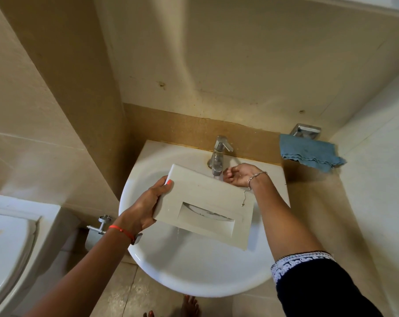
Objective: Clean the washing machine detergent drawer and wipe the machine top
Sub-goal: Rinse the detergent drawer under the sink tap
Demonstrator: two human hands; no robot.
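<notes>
White drawer (205, 193), face up, long axis left-right

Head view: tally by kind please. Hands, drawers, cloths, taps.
Hands: 2, left hand gripping the drawer, right hand under the tap
Detergent drawers: 1, detergent drawer held over the sink
Cloths: 1, blue cloth
Taps: 1, tap
Total: 5

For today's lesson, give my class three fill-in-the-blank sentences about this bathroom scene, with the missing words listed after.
1. The left hand grips the detergent drawer over the white ____.
2. The right hand is at the tap, with a silver ____ on its wrist.
3. The cloth near the wall is ____.
Missing words: sink; bracelet; blue.
</notes>
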